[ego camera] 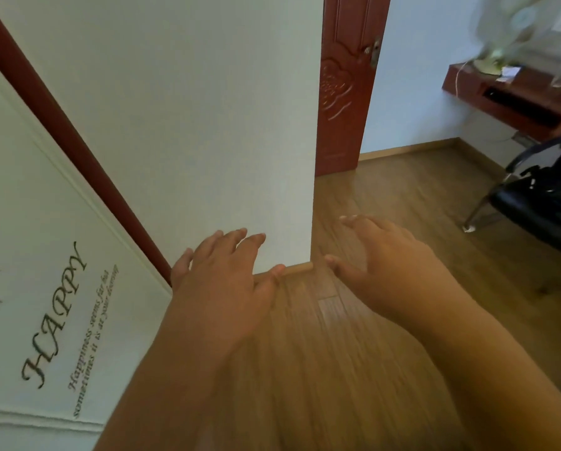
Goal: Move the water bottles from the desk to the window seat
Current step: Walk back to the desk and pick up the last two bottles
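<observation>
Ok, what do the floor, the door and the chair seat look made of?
Floor: wood or laminate planks, grain lines, slight sheen. Door: reddish-brown wood, carved relief panel, semi-gloss. Chair seat: black leather or vinyl, shiny; frame looks like metal tubing.

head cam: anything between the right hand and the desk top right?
Head view: between the right hand and the red-brown desk lies bare wood floor. A black chair stands off to the right. No bottle can be made out.
</observation>
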`<state>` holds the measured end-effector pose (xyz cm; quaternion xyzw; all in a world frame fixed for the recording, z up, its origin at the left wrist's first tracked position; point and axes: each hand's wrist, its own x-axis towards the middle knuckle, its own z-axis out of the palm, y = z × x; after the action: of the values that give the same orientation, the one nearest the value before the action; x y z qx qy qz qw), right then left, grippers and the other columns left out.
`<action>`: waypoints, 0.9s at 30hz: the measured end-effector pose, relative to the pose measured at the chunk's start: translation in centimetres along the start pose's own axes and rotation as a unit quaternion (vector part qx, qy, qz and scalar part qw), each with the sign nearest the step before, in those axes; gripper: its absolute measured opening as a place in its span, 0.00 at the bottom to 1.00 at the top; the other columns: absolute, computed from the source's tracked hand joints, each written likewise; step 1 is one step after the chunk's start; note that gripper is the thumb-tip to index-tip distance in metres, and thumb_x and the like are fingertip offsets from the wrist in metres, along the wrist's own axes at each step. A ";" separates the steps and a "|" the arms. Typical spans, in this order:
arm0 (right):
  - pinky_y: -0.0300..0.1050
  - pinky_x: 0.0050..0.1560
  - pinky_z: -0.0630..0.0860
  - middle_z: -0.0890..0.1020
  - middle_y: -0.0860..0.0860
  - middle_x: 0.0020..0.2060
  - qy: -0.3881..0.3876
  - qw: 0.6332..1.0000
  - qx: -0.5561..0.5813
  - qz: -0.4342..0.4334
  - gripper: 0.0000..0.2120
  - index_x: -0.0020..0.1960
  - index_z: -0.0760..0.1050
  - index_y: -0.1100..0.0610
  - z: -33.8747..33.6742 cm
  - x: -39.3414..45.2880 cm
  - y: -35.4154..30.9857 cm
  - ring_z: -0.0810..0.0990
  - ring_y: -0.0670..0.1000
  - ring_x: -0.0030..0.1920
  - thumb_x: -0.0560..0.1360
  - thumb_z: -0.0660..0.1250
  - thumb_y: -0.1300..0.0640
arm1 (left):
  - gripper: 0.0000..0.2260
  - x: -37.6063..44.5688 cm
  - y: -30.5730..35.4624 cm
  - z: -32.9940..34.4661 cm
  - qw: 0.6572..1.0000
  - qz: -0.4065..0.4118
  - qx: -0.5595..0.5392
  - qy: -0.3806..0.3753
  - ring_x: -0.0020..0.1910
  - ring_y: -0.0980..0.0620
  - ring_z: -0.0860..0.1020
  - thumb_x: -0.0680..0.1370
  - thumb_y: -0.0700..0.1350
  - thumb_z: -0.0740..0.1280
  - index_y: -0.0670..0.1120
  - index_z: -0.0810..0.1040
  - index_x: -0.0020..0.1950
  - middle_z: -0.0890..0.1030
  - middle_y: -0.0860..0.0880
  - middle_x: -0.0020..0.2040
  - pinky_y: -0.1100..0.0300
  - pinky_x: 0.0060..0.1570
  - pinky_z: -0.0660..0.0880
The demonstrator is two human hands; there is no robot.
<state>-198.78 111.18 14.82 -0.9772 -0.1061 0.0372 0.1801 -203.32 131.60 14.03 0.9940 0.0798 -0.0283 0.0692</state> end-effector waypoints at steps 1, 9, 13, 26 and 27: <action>0.53 0.71 0.67 0.66 0.43 0.76 0.000 1.000 -0.002 0.011 0.33 0.78 0.59 0.43 -0.2 0.8 0.5 0.67 0.50 0.74 0.77 0.62 0.34 | 0.30 1.2 0.6 0.1 1.000 0.006 0.002 -0.004 0.81 0.52 0.49 0.79 0.70 0.48 0.63 0.50 0.80 0.51 0.58 0.82 0.44 0.77 0.48; 0.55 0.73 0.65 0.62 0.44 0.78 -0.001 0.992 -0.020 0.121 0.36 0.79 0.54 0.41 -1.6 7.1 5.4 0.64 0.51 0.76 0.76 0.61 0.32 | 0.30 12.0 5.2 2.0 0.995 0.097 -0.004 -0.037 0.81 0.53 0.46 0.78 0.71 0.47 0.64 0.49 0.80 0.48 0.59 0.82 0.46 0.78 0.45; 0.56 0.73 0.65 0.62 0.44 0.78 0.025 0.986 -0.029 0.164 0.36 0.79 0.54 0.42 -3.0 11.2 7.4 0.64 0.51 0.76 0.76 0.60 0.32 | 0.30 18.7 7.6 2.0 0.987 0.155 -0.015 -0.038 0.81 0.53 0.48 0.79 0.70 0.48 0.63 0.51 0.80 0.50 0.59 0.82 0.45 0.78 0.46; 0.56 0.73 0.64 0.61 0.43 0.77 0.078 0.957 -0.025 0.280 0.36 0.79 0.53 0.42 -4.8 24.9 9.7 0.62 0.52 0.76 0.76 0.61 0.33 | 0.30 37.7 12.1 -1.2 0.952 0.305 0.001 -0.035 0.81 0.52 0.53 0.79 0.70 0.50 0.62 0.55 0.79 0.55 0.58 0.81 0.44 0.77 0.52; 0.56 0.73 0.65 0.61 0.43 0.77 0.076 0.956 -0.025 0.283 0.36 0.79 0.54 0.42 -4.7 25.6 9.9 0.63 0.52 0.76 0.76 0.61 0.33 | 0.30 38.7 12.3 -1.2 0.950 0.309 0.001 -0.037 0.80 0.52 0.53 0.79 0.70 0.50 0.61 0.55 0.79 0.56 0.58 0.81 0.44 0.77 0.53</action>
<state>-171.37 106.20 14.79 -0.9712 0.1883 0.0092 0.1455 -163.11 125.68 14.24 0.9683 -0.2339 -0.0425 0.0763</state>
